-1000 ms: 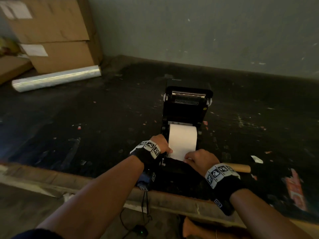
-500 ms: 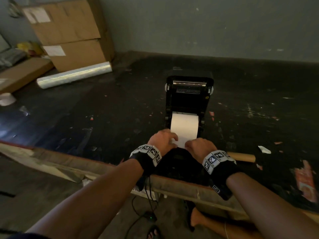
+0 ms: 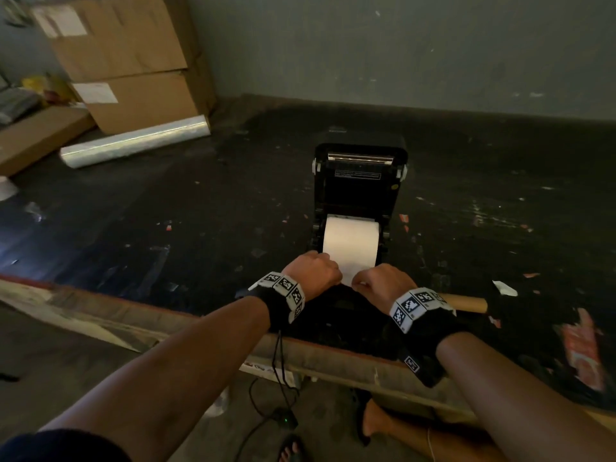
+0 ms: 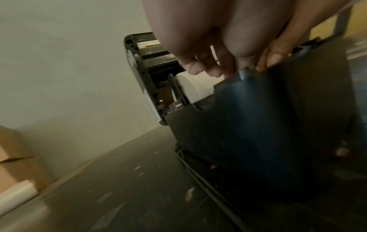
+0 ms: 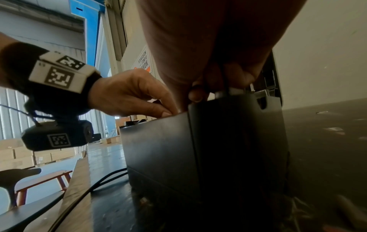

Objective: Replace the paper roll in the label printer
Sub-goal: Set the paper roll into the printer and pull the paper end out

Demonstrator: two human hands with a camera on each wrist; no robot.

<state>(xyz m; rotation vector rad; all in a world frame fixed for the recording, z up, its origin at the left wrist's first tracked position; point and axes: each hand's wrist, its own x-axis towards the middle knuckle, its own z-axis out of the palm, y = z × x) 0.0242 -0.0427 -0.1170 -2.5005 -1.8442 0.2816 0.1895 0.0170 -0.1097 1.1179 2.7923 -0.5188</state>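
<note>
The black label printer (image 3: 360, 191) stands near the table's front edge with its lid swung up and open. A white paper roll (image 3: 351, 240) sits in its bay, and its loose end runs forward over the front lip. My left hand (image 3: 333, 278) pinches the left side of that loose end, and my right hand (image 3: 360, 285) pinches the right side, both with curled fingers. The left wrist view has my fingers (image 4: 210, 67) at the printer's front edge beside the roll (image 4: 190, 89). From the right wrist, my curled right-hand fingers (image 5: 198, 94) touch the printer's top edge (image 5: 218, 100).
Stacked cardboard boxes (image 3: 133, 61) and a roll of clear film (image 3: 133, 143) lie at the far left. A brown tube (image 3: 466, 303) lies just right of my right wrist. A cable (image 3: 283, 371) hangs over the table's front edge (image 3: 333, 361). A wall stands behind.
Both hands stay on the paper's loose end and have drawn closer together at the printer's front. The head view has shifted.
</note>
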